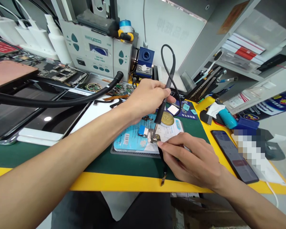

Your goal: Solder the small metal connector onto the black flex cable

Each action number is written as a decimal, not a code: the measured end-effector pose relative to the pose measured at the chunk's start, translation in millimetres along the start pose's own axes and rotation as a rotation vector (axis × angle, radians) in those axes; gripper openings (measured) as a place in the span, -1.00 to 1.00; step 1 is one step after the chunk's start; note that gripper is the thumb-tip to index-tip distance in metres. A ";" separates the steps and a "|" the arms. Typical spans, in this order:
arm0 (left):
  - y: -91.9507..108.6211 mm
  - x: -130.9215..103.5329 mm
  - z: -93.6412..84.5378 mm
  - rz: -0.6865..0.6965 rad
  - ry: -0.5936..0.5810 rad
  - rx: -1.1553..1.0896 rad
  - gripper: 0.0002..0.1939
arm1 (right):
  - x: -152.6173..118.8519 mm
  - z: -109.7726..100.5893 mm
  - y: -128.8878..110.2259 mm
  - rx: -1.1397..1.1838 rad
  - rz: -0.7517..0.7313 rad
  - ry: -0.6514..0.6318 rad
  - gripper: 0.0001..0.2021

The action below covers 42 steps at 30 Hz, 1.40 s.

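The left hand (153, 95) pinches the iron (160, 112) between thumb and fingers, slanting its tip down over the packet (135, 147), probably for fine control. The right hand (194, 156), at the packet's near right, has thumb and forefinger pressed together, apparently on the upper end of the flex (164, 177) to steady it by the tip; the lower end reaches past the packet's near edge. The tin (167, 119) sits towards the packet's far side, perhaps for easy reach. Around the packet spreads a green mat (100, 168); beyond it leftward stands the station (83, 58), rightward lies a phone (233, 156)
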<state>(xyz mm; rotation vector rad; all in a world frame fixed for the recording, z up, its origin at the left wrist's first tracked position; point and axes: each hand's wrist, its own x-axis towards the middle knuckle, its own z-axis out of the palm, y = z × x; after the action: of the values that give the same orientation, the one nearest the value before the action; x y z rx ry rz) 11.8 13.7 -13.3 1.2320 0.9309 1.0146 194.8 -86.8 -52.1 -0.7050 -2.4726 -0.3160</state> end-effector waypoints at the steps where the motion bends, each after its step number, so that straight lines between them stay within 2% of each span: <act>1: -0.1 -0.1 0.0 0.000 0.001 -0.001 -0.71 | 0.1 0.1 -0.1 0.013 0.003 -0.010 -0.86; 12: -1.1 -0.5 -1.2 0.000 0.007 -0.007 -0.71 | 4.0 -1.9 -2.6 0.052 0.052 0.014 -0.85; 26: -2.3 0.0 1.5 0.012 0.029 -0.022 -0.71 | 12.2 -2.0 -4.6 0.342 0.293 0.056 -0.76; 42: -5.4 3.4 3.8 0.012 0.070 -0.040 -0.81 | 12.1 -0.8 -4.2 0.386 0.352 0.063 -0.83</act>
<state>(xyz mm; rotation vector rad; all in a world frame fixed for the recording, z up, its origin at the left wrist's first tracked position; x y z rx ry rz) 17.0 15.6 -18.3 1.1764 0.9540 1.0874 184.3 -85.6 -44.9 -0.9190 -2.2030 0.2606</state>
